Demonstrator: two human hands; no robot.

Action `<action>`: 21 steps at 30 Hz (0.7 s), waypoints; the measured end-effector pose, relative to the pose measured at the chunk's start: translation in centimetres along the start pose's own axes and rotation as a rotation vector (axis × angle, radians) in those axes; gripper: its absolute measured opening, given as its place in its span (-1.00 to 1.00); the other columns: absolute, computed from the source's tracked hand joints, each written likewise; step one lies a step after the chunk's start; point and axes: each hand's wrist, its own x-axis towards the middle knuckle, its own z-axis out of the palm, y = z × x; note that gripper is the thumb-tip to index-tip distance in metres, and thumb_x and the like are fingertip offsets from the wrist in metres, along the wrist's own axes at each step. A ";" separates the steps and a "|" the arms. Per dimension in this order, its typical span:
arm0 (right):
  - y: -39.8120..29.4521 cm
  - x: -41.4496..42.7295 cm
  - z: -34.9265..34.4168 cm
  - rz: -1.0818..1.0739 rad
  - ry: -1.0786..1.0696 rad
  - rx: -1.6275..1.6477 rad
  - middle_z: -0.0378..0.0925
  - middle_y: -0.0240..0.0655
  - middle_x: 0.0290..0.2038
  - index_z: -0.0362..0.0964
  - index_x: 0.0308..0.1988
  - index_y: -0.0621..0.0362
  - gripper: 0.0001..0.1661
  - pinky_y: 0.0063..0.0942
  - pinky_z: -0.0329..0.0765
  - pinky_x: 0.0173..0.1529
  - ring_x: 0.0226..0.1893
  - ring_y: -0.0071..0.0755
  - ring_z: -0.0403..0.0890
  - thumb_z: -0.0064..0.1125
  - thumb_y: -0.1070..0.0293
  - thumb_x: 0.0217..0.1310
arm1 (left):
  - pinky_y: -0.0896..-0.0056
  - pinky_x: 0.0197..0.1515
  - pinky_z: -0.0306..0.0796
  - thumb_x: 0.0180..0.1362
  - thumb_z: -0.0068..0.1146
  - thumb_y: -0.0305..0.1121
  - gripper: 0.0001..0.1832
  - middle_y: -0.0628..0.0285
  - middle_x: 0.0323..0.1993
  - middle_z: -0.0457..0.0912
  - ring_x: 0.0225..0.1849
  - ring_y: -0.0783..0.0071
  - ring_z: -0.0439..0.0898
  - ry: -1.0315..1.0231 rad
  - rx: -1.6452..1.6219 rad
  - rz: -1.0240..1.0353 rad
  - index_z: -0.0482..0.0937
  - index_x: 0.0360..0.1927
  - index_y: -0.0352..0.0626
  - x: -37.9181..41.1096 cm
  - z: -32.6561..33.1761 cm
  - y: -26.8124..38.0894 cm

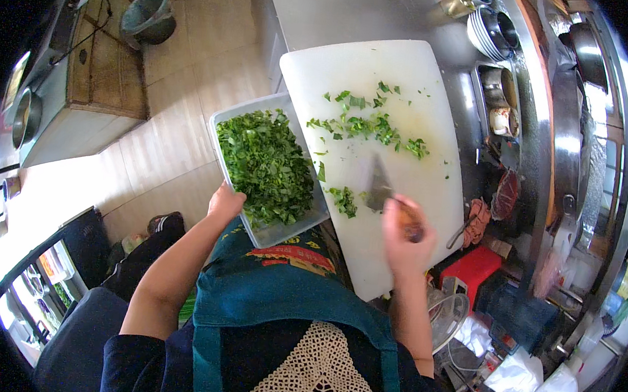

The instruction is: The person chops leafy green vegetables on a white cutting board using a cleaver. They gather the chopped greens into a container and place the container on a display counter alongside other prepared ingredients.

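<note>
My left hand point(227, 201) grips the near left rim of a clear plastic container point(311, 217), tilted a little beside the cutting board. Chopped leafy greens point(267, 168) nearly fill it. In my right hand point(405, 238) is the wooden handle of a kitchen knife point(380, 185); its broad blade is blurred over the board. White and thick, the cutting board point(417, 203) bears scattered bits of chopped greens point(373, 128) across its middle. A smaller clump of greens point(345, 201) lies left of the blade.
A stainless steel counter point(332, 11) extends beyond the board. Stacked bowls point(489, 33) and a metal tray point(498, 99) holding utensils line the right side. A red stool point(473, 267) stands below right. On the tiled floor at far left sits a lined bucket point(150, 18). Someone's dark-clothed leg point(137, 260) is close by my left arm.
</note>
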 end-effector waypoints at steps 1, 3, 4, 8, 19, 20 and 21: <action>2.0 0.1 -1.9 0.061 0.075 -0.043 0.55 -0.33 -0.54 0.50 -0.26 0.22 -0.77 -0.60 0.45 -0.40 -0.51 -0.65 0.50 0.24 0.33 0.08 | 0.07 -0.07 0.41 -0.11 0.04 -0.20 -0.53 -0.22 -0.30 0.58 -0.16 -0.09 0.57 -0.016 0.015 -0.003 0.51 -0.17 -0.36 0.1 0.0 0.1; 5.1 -0.1 -5.3 0.144 0.232 -0.321 0.57 -0.28 -0.53 0.51 -0.31 0.26 -0.77 -0.55 0.47 -0.36 -0.51 -0.57 0.53 0.22 0.31 0.10 | 0.08 -0.10 0.43 -0.12 0.05 -0.20 -0.53 -0.24 -0.34 0.58 -0.18 -0.09 0.58 -0.046 0.045 -0.009 0.52 -0.20 -0.39 -0.1 -0.6 0.8; 7.0 -0.5 -6.6 0.193 0.245 -0.381 0.58 -0.27 -0.53 0.51 -0.31 0.27 -0.76 -0.54 0.48 -0.35 -0.51 -0.55 0.54 0.22 0.29 0.10 | 0.07 -0.13 0.44 -0.13 0.05 -0.20 -0.56 -0.25 -0.40 0.58 -0.22 -0.10 0.59 -0.026 0.037 -0.001 0.54 -0.33 -0.45 -0.3 -0.7 1.2; 9.8 -1.7 -7.0 0.216 0.271 -0.387 0.58 -0.23 -0.54 0.51 -0.32 0.27 -0.72 -0.51 0.49 -0.33 -0.50 -0.49 0.57 0.21 0.25 0.10 | 0.11 -0.23 0.45 -0.13 0.04 -0.23 -0.61 -0.20 -0.49 0.58 -0.32 -0.06 0.61 -0.018 0.004 -0.001 0.51 -0.44 -0.47 0.5 -0.1 0.3; -2.5 -3.9 4.3 -0.042 -0.088 -0.002 0.59 -0.31 -0.51 0.52 -0.26 0.18 -0.78 -0.60 0.51 -0.41 -0.53 -0.58 0.58 0.26 0.35 0.05 | 0.12 -0.10 0.39 -0.14 0.02 -0.25 -0.53 -0.15 -0.31 0.58 -0.18 -0.04 0.56 -0.127 -0.024 -0.020 0.46 -0.14 -0.34 0.9 -0.6 -0.1; -1.9 -4.1 3.1 0.046 -0.049 -0.003 0.58 -0.34 -0.51 0.52 -0.25 0.19 -0.78 -0.61 0.50 -0.38 -0.52 -0.59 0.57 0.25 0.35 0.06 | 0.13 -0.11 0.39 -0.15 0.02 -0.25 -0.53 -0.15 -0.30 0.58 -0.18 -0.03 0.56 -0.129 -0.022 -0.022 0.46 -0.14 -0.33 1.1 -0.6 -0.1; -0.9 -4.2 1.2 0.132 -0.016 -0.006 0.58 -0.37 -0.51 0.51 -0.25 0.21 -0.78 -0.62 0.49 -0.36 -0.51 -0.61 0.55 0.24 0.36 0.07 | 0.13 -0.12 0.39 -0.15 0.03 -0.25 -0.53 -0.15 -0.30 0.58 -0.18 -0.03 0.57 -0.130 -0.026 -0.029 0.46 -0.14 -0.33 0.9 -0.7 -0.1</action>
